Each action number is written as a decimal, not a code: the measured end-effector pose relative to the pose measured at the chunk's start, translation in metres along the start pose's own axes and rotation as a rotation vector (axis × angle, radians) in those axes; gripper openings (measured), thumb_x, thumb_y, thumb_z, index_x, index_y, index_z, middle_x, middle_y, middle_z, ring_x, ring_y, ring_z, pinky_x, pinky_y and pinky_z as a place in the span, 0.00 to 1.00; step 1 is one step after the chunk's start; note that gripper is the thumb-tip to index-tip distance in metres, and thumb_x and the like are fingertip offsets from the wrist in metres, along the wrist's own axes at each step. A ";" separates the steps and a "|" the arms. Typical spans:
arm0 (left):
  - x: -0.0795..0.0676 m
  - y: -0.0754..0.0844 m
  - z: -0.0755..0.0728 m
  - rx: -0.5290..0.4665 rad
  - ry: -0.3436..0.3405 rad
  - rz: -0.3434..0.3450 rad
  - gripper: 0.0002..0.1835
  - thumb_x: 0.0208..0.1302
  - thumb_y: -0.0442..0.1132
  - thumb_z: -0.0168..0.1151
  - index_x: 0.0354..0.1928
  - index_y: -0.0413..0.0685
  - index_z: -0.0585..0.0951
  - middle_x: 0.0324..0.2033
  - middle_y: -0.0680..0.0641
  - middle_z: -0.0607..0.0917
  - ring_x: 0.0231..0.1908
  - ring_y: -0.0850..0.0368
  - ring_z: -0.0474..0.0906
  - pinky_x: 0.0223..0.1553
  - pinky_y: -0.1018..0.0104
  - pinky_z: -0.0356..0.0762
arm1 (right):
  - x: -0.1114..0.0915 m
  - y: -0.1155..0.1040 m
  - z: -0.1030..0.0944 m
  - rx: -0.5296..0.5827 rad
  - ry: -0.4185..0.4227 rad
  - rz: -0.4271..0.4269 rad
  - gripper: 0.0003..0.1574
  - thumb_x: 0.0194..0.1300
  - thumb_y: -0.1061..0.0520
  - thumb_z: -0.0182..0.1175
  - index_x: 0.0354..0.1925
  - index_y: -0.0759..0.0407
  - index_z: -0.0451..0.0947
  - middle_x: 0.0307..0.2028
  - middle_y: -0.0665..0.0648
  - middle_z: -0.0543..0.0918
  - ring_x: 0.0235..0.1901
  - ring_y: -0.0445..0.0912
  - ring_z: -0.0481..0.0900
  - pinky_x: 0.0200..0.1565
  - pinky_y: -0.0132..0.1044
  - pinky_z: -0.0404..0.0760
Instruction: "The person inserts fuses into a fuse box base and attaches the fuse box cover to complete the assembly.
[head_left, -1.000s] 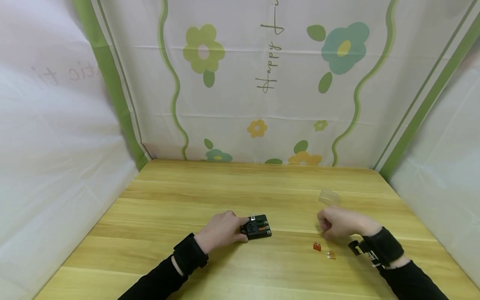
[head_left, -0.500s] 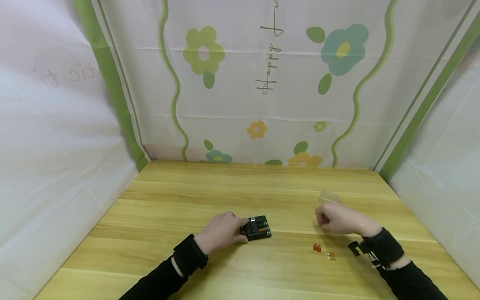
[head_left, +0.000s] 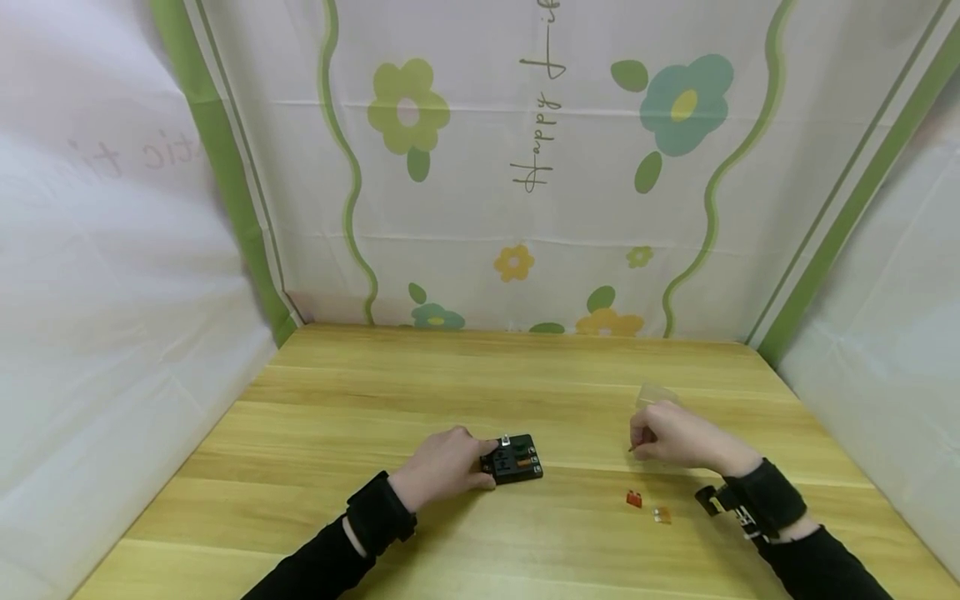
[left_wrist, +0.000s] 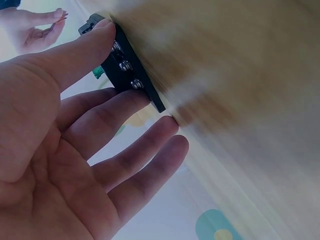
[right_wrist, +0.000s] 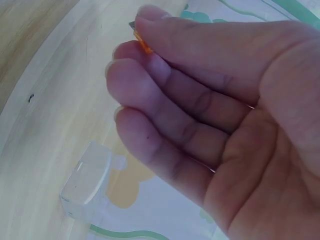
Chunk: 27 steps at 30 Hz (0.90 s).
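Observation:
In the head view a black fuse block (head_left: pixel 517 468) lies on the table, a green blade fuse (head_left: pixel 521 448) and an orange one (head_left: pixel 523 462) seated in it. My left hand (head_left: pixel 447 463) grips its left end between thumb and fingers; metal screw terminals (left_wrist: pixel 124 65) line its side in the left wrist view. Farther right, my right hand (head_left: pixel 686 437) pinches a small orange blade fuse (right_wrist: pixel 144 44) between thumb and index finger, a metal prong sticking out. The other right fingers are curled in behind. Below that hand lie a red blade fuse (head_left: pixel 634 498) and a clear-orange one (head_left: pixel 662 515).
A clear plastic cover (head_left: pixel 657 394) stands just behind my right hand. The wooden table (head_left: pixel 420 375) is bounded by white flowered cloth (head_left: pixel 465 192) at the back and both sides.
My right hand has risen slightly from the tabletop and drawn a little left, a small fuse now showing at its fingertips. My left hand keeps its hold on the fuse block.

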<state>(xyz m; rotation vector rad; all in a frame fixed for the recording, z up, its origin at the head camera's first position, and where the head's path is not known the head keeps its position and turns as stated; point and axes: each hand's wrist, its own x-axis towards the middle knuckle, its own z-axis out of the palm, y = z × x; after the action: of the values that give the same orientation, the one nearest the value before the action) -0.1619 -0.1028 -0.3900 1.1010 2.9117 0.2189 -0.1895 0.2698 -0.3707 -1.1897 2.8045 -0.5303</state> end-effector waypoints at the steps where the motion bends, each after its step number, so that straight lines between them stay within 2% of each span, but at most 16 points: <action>1: 0.000 0.000 0.000 -0.003 -0.001 0.000 0.30 0.58 0.57 0.64 0.61 0.51 0.76 0.36 0.52 0.83 0.32 0.64 0.72 0.31 0.70 0.67 | 0.000 0.000 0.000 -0.003 0.003 -0.001 0.12 0.56 0.61 0.68 0.25 0.47 0.75 0.24 0.40 0.74 0.22 0.33 0.69 0.27 0.31 0.70; 8: -0.001 0.000 0.001 -0.022 -0.002 0.008 0.29 0.58 0.56 0.65 0.60 0.51 0.77 0.36 0.52 0.83 0.33 0.64 0.73 0.32 0.70 0.68 | 0.001 0.000 0.000 -0.003 0.025 -0.028 0.09 0.57 0.62 0.66 0.25 0.49 0.79 0.23 0.41 0.76 0.19 0.33 0.64 0.24 0.30 0.66; 14: -0.001 -0.001 0.002 -0.006 0.021 0.021 0.30 0.57 0.56 0.65 0.60 0.52 0.77 0.40 0.52 0.82 0.42 0.59 0.76 0.37 0.68 0.71 | 0.002 0.000 0.000 0.011 0.052 -0.062 0.06 0.58 0.64 0.65 0.32 0.52 0.84 0.29 0.44 0.81 0.25 0.34 0.74 0.27 0.31 0.72; 17: -0.001 -0.001 0.002 0.011 0.047 0.036 0.30 0.56 0.56 0.66 0.58 0.51 0.78 0.41 0.52 0.83 0.44 0.55 0.76 0.38 0.66 0.73 | 0.001 -0.001 -0.001 0.009 0.055 -0.067 0.07 0.59 0.65 0.63 0.34 0.53 0.84 0.30 0.45 0.81 0.28 0.35 0.76 0.29 0.31 0.73; 20: 0.000 -0.001 0.003 0.026 0.074 0.046 0.29 0.56 0.56 0.67 0.57 0.51 0.79 0.45 0.52 0.82 0.48 0.51 0.76 0.41 0.62 0.74 | 0.002 -0.001 -0.002 0.009 0.056 -0.064 0.06 0.60 0.64 0.63 0.34 0.54 0.84 0.30 0.47 0.82 0.29 0.37 0.77 0.30 0.32 0.73; 24: -0.001 0.000 0.002 0.034 0.085 0.025 0.30 0.55 0.58 0.66 0.57 0.51 0.79 0.53 0.49 0.79 0.52 0.48 0.73 0.43 0.58 0.74 | 0.003 -0.002 -0.002 0.001 0.066 -0.059 0.06 0.61 0.64 0.63 0.35 0.54 0.83 0.30 0.49 0.82 0.31 0.39 0.79 0.32 0.34 0.74; 27: -0.001 0.000 0.001 0.027 0.088 -0.003 0.30 0.55 0.60 0.66 0.55 0.51 0.80 0.52 0.49 0.80 0.51 0.50 0.73 0.42 0.59 0.74 | 0.003 -0.001 -0.003 -0.008 0.079 -0.064 0.07 0.60 0.65 0.63 0.35 0.53 0.83 0.30 0.48 0.82 0.31 0.40 0.79 0.33 0.34 0.75</action>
<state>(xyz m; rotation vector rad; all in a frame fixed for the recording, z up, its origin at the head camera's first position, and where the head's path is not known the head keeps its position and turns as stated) -0.1616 -0.1033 -0.3915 1.1182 3.0019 0.2346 -0.1914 0.2675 -0.3677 -1.2914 2.8441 -0.5836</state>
